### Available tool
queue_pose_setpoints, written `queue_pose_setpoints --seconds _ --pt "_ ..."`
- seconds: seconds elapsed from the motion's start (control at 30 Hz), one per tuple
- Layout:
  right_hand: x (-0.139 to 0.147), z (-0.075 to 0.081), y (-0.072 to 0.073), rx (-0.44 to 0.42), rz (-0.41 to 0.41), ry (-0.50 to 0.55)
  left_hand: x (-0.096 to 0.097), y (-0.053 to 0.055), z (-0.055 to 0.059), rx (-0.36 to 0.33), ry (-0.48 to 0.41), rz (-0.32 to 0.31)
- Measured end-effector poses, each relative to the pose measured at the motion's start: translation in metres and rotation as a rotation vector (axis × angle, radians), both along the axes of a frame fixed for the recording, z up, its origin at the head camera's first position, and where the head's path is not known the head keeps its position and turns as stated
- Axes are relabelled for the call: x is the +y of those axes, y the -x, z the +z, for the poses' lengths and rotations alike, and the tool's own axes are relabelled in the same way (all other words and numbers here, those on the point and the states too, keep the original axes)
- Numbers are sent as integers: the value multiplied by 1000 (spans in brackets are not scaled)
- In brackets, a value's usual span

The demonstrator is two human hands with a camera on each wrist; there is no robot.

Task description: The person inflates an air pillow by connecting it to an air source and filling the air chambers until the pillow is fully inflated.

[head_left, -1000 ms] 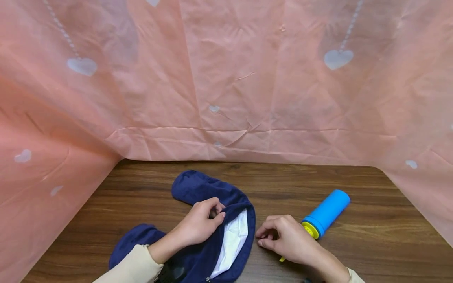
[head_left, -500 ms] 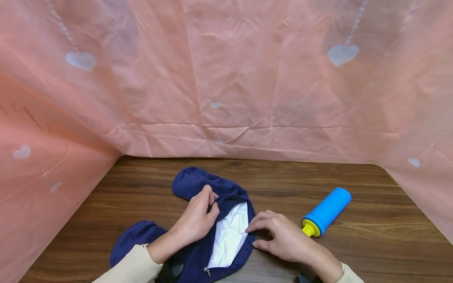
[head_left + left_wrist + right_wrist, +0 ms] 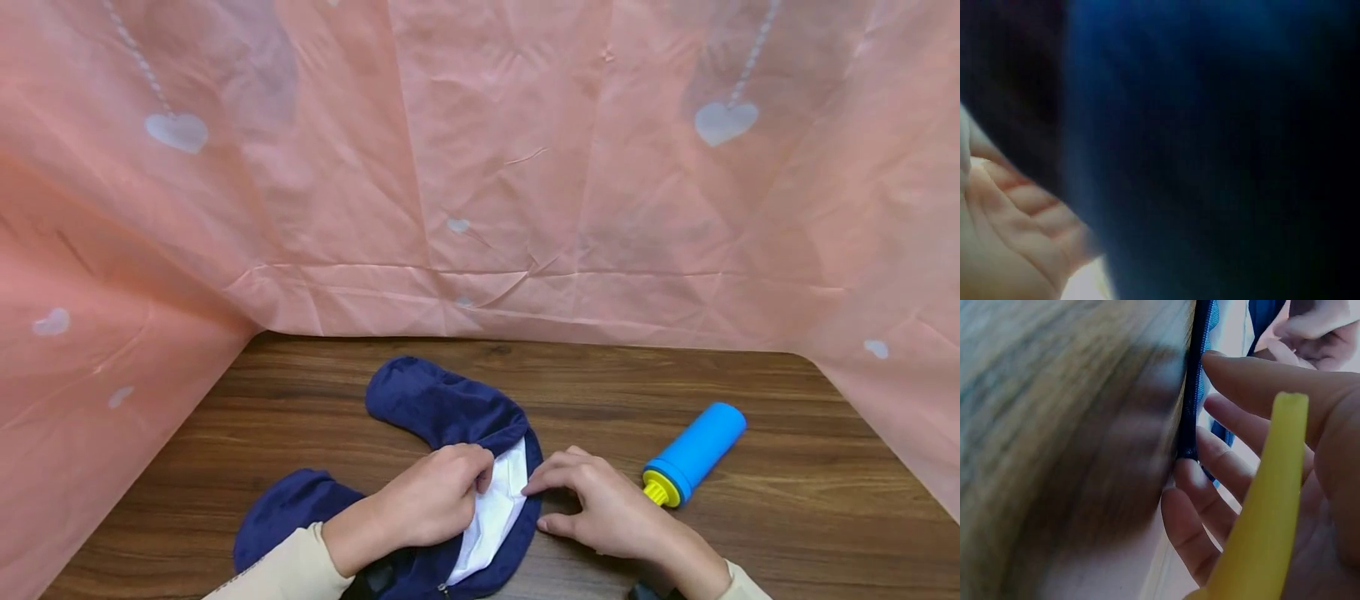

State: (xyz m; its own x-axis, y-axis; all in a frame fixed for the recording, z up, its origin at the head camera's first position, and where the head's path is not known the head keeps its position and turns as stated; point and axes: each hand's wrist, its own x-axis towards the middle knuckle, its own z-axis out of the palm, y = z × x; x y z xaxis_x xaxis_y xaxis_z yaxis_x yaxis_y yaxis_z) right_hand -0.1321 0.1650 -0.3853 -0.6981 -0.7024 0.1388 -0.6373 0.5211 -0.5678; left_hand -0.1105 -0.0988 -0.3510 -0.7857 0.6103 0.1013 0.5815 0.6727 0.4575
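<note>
A navy U-shaped neck pillow (image 3: 442,400) lies on the wooden table, its zipped side gaping. White inner material (image 3: 498,500) shows through the opening. My left hand (image 3: 435,496) lies across the opening with fingers curled at the fabric flap; their tips are hidden. With index finger and thumb, my right hand (image 3: 600,504) holds the right-hand rim of the opening. In the right wrist view, its fingertips meet the zipper edge (image 3: 1196,381). A blue hand pump (image 3: 697,450) lies behind the right hand, and its yellow nozzle (image 3: 1266,494) passes close to that palm.
The dark wooden table (image 3: 810,467) is bounded at the back and sides by a pink curtain (image 3: 510,208) with pale hearts. A zipper pull (image 3: 442,589) hangs at the opening's near end. Navy fabric fills most of the left wrist view.
My right hand has moved left from beside the pillow onto its rim. My left hand first drew the flap back, then came down and right over the opening, covering part of the white material.
</note>
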Motion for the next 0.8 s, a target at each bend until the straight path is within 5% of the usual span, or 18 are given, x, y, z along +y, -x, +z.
queue_pose_setpoints --seconds 0.2,0.43,0.5,0.6,0.7,0.8 --pt "2 -2 2 13 0 19 17 -10 3 -17 203 130" --pt "5 -5 4 45 13 70 34 -11 -9 89 430 148" --pt "6 -5 4 55 23 76 30 -5 -22 112 400 132" --pt "6 -6 4 61 21 76 15 10 -51 88 244 123" --pt "7 -5 5 52 19 70 -3 29 -81 -3 54 163" --pt "7 -4 6 40 17 71 -16 41 -93 -116 -74 237"
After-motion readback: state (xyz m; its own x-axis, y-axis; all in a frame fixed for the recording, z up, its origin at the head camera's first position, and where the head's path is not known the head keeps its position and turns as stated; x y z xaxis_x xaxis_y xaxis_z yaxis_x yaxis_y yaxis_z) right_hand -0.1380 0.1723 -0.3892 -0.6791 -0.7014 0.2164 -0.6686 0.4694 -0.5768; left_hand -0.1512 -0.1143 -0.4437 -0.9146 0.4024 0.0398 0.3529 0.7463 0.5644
